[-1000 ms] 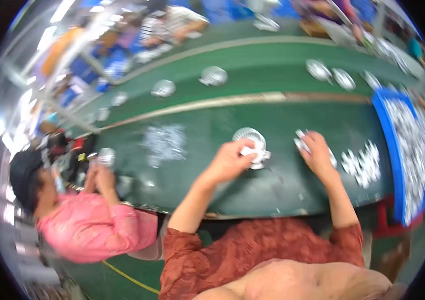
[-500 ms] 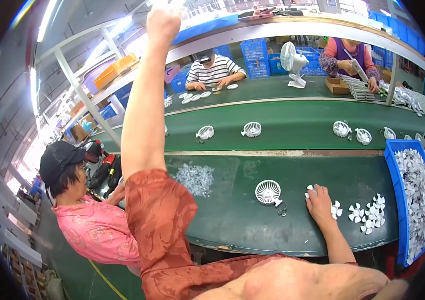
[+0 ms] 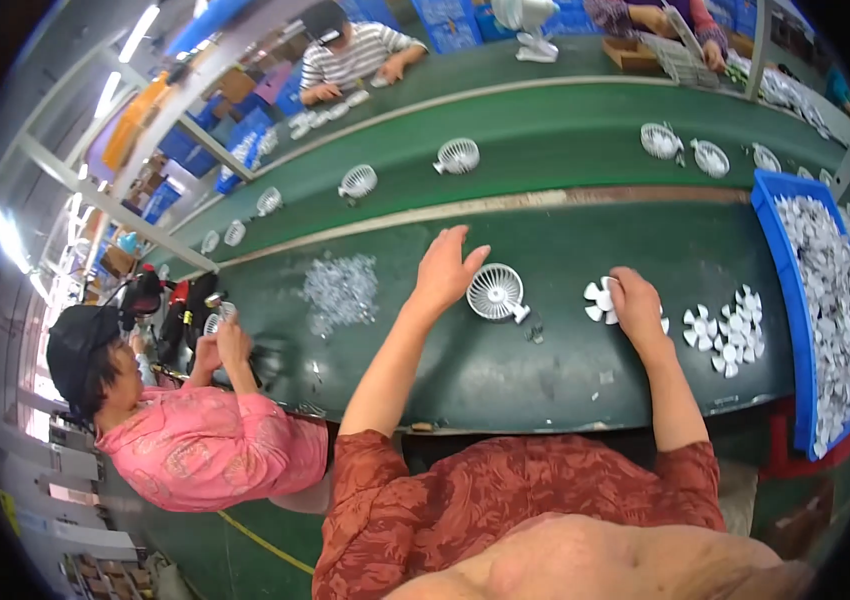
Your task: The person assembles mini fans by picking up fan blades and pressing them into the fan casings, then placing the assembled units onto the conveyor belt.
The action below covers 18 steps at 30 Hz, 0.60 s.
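Note:
A round white fan housing with a slotted grille lies on the dark green work surface, its short stem toward lower right. Small dark and clear parts lie beside that stem. Left of the housing, my left hand is open, thumb and fingers apart, with nothing in it. To the right, my right hand curls its fingers at the edge of a white fan blade and grips it. Part of another white blade shows beside that hand. Several loose blades lie farther right.
A blue bin full of white pieces stands at right. Small clear parts are heaped at left. Beyond, a green conveyor carries fan housings. A co-worker in pink sits close on my left; two others work across.
My left arm has come down from high overhead to beside the fan housing. My right hand has shifted onto a blade. The view has tilted downward.

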Motion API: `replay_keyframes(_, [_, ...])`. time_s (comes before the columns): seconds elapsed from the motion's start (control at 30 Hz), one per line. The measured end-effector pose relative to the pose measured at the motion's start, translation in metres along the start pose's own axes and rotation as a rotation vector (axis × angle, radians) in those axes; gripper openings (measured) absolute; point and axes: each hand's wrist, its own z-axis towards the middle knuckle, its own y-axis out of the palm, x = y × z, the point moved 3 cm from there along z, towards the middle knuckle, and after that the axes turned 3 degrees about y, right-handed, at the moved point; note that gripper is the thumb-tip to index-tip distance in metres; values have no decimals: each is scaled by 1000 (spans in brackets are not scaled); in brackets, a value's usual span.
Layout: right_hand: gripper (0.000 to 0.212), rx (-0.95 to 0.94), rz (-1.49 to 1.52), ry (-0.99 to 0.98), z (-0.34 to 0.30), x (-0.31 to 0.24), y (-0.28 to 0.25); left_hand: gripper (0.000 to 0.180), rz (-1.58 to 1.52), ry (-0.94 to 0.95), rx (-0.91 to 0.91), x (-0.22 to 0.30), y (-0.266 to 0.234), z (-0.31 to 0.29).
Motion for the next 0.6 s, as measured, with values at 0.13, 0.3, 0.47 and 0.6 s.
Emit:
replay_keyframes(0.13, [21, 14, -127, -87, -5, 2, 0, 39, 26, -111, -142, -14, 57, -16])
replay_keyframes(0.3, [23, -346, -205, -39, -17, -31, -11, 21, -126, -243, -147, -6, 63, -29])
replay_keyframes(0.47, [24, -394, -347, -106, -20, -41, -12, 30, -865, -422, 7, -26, 76, -38])
replay_keyframes(0.6, [20, -397, -278, -121, -23, -54, -9, 34, -1283, -557, -106, -10, 64, -35])
